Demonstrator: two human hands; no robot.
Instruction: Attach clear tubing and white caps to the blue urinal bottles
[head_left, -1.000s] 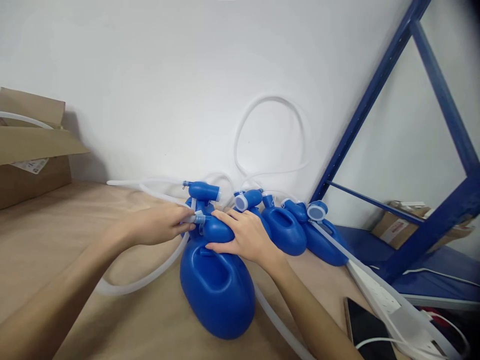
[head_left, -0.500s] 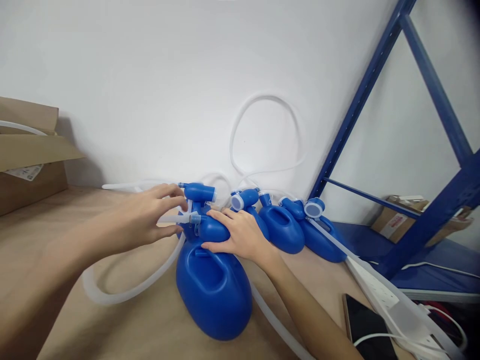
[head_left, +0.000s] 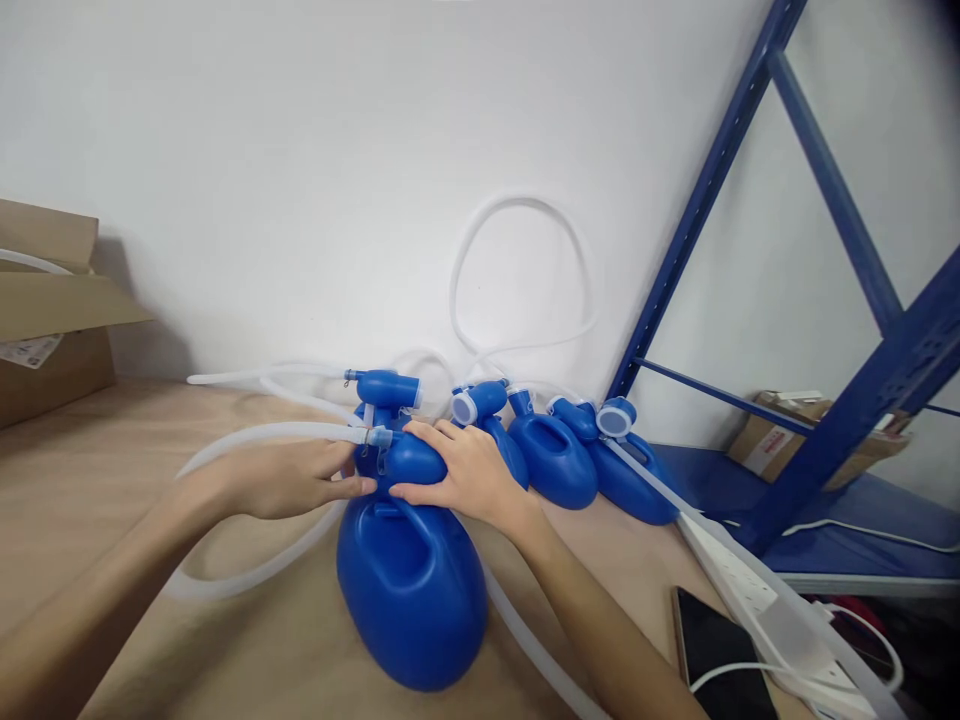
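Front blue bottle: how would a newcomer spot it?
Below the white wall, left of the blue metal rack, find the brown tabletop. The front blue bottle is there, the right hand on the rounded piece at its top. It sits nearest the camera; the other blue bottles are farther back.

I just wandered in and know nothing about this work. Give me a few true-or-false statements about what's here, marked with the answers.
1. The right hand grips the blue head above the nearest blue bottle. True.
2. A white cable crosses the smartphone. True.
3. The left hand holds the smartphone. False: it is beside the hose fitting.
4. A pale hose makes a loop in front of the white wall. True.
5. The cardboard box at the left is taped shut. False: its top is open.
6. The bottles farther right are yellow. False: they are blue.
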